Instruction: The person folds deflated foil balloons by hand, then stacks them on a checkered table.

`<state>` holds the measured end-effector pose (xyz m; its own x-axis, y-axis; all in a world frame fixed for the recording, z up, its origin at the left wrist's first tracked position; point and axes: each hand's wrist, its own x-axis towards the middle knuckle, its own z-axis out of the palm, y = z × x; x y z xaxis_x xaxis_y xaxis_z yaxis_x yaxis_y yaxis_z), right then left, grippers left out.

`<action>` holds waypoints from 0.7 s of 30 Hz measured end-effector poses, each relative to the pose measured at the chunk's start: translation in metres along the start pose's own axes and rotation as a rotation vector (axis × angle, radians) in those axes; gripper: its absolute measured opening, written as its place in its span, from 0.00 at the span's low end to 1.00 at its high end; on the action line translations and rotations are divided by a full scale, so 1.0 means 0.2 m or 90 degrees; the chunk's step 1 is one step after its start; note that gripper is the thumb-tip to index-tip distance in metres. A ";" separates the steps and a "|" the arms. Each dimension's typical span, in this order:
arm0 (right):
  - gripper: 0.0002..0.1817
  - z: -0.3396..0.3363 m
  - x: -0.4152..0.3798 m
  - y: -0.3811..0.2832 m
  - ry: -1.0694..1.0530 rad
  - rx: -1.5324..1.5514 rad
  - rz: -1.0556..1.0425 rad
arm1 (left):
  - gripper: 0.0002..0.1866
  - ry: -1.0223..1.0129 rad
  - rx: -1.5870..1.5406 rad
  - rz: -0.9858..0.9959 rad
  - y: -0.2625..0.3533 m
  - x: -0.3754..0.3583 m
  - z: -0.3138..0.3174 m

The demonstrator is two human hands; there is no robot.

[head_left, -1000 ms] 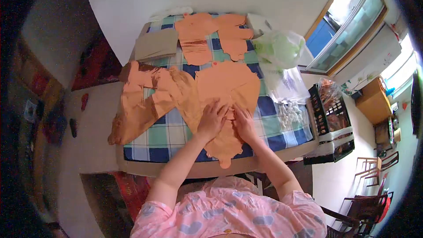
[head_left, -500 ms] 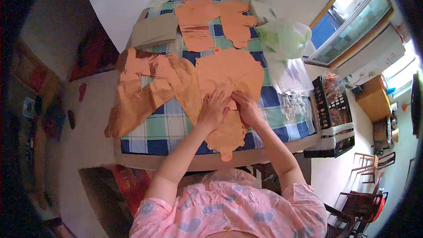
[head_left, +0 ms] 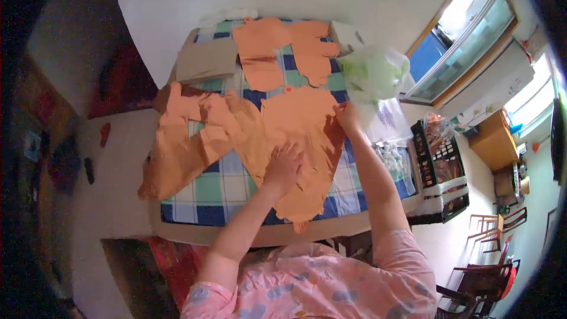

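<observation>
A flat, uninflated orange foil balloon (head_left: pixel 301 112) lies near the front of the checked cloth, with a small tab at its lower end. My left hand (head_left: pixel 286 165) rests on its middle, fingers spread flat. At its upper right edge, my right hand (head_left: pixel 346 117) pinches the foil, and that side looks raised and shaded. A second, crumpled foil balloon (head_left: pixel 195 147) spreads out to the left, partly against the first. Two more flat foil balloons, one broad (head_left: pixel 263 38) and one with lobes (head_left: pixel 312 53), lie farther back.
The checked cloth (head_left: pixel 201 201) covers the table. A beige flat stack (head_left: pixel 207 59) sits at the back left. Along the right side are clear plastic bags (head_left: pixel 375 74) and a small whitish heap (head_left: pixel 391 158). A black crate (head_left: pixel 440 168) stands beyond the right edge.
My right hand has moved up and right from the balloon's middle to its upper right edge. My left hand stays on the middle. The folds there have spread out, and the view has tilted slightly.
</observation>
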<state>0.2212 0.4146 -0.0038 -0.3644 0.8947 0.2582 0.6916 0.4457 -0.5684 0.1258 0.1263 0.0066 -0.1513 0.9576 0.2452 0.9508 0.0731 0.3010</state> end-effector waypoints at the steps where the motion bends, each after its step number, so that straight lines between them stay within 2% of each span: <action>1: 0.18 0.01 0.04 -0.02 -0.031 -0.080 0.038 | 0.19 0.014 -0.009 0.005 -0.01 0.00 0.03; 2: 0.19 0.03 0.07 -0.04 -0.063 -0.161 0.079 | 0.19 0.026 -0.019 0.011 -0.03 0.00 0.07; 5: 0.21 0.09 0.13 0.01 -0.063 -0.105 0.072 | 0.18 0.087 0.019 0.023 -0.03 -0.01 0.10; 8: 0.20 0.07 0.13 -0.01 -0.076 -0.072 0.134 | 0.18 0.126 0.016 0.020 -0.04 -0.01 0.14; 11: 0.20 0.16 0.22 0.15 -0.109 -0.105 0.110 | 0.19 0.148 0.063 0.041 -0.04 -0.01 0.14; 14: 0.20 0.14 0.25 0.17 -0.085 -0.010 0.036 | 0.20 0.122 0.030 0.030 -0.03 -0.01 0.11; 17: 0.21 0.13 0.25 0.10 -0.085 -0.132 0.082 | 0.20 0.108 0.036 0.018 -0.03 -0.02 0.12; 20: 0.19 0.04 0.18 0.02 -0.163 -0.197 0.063 | 0.20 0.089 0.034 0.023 -0.04 0.01 0.14; 21: 0.22 0.03 0.16 -0.03 -0.114 -0.146 0.067 | 0.20 0.104 0.040 0.029 -0.05 0.01 0.14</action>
<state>0.2024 0.4411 0.0030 -0.3732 0.9262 0.0531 0.8468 0.3635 -0.3882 0.1236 0.1347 -0.0215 -0.1453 0.9027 0.4051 0.9718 0.0534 0.2296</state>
